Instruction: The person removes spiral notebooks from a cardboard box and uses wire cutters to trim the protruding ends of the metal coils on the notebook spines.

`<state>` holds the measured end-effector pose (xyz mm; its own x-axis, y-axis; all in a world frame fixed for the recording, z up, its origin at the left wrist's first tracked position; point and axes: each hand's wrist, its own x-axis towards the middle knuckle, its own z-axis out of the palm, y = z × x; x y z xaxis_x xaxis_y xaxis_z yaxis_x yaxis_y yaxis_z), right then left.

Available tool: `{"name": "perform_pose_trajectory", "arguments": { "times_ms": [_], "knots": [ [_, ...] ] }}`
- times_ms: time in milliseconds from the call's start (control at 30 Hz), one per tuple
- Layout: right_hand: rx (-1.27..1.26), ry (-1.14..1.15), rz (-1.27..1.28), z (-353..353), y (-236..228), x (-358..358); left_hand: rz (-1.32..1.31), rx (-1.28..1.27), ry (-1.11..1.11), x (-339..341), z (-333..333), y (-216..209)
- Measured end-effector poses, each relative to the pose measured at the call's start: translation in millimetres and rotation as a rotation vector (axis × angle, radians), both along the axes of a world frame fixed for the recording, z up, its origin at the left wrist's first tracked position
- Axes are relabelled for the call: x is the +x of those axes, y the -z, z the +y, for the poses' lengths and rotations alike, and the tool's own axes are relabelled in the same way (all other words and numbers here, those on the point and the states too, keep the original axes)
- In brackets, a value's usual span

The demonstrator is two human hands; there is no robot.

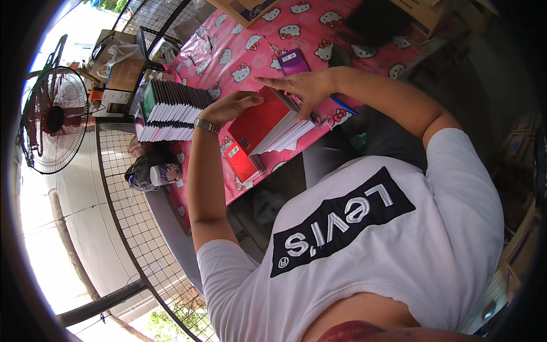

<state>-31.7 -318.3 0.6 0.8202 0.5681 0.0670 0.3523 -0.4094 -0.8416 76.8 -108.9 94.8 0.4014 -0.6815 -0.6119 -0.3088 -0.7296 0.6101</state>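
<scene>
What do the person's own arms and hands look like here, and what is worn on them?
Both forearms are bare. The left hand has a silver metal watch at the wrist. The right hand wears nothing visible. Short white T-shirt sleeves cover the upper arms.

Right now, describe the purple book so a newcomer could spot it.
Start at the pink cartoon-cat tablecloth. Beyond the right hand, which presses a stack of red notebooks, lies the small purple book. It lies alone, the only purple cover, away from the dark-spined book row.

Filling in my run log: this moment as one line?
left hand: on red notebook | right hand: on its pages | notebook stack: beside
</scene>
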Motion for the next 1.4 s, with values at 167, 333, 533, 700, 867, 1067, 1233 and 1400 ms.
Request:
{"name": "perform_pose_trajectory", "arguments": {
  "times_ms": [167, 333, 533, 700, 867, 1067, 1233, 1400],
  "knots": [
    [0.018, 0.016, 0.050, 0, -12, -3, -0.041, -0.032, 0.021, 2, 4, 3],
    [-0.043, 0.008, 0.103, -2, -14, 4, 0.173, -0.092, -0.156, 9, 10, 15],
    [-0.113, 0.269, -0.123, 0, 16, -14, 0.185, -0.281, -0.057, 21, 25, 44],
    [0.228, 0.315, 0.022, -3, 43, -20, 0.312, -0.392, -0.123, 33, 36, 55],
    [0.392, 0.370, 0.087, 2, 57, -26, 0.468, -0.478, -0.232, 30, 47, 59],
    [0.296, 0.366, -0.074, 2, 54, -30, 0.353, -0.510, -0.184, 43, 56, 72],
    [0.007, 0.226, -0.252, 3, 21, -9, 0.366, -0.570, -0.277, 40, 63, 80],
    [-0.331, 0.086, -0.240, 5, -14, 10, 0.349, -0.562, -0.239, 37, 61, 70]
  ]
}}
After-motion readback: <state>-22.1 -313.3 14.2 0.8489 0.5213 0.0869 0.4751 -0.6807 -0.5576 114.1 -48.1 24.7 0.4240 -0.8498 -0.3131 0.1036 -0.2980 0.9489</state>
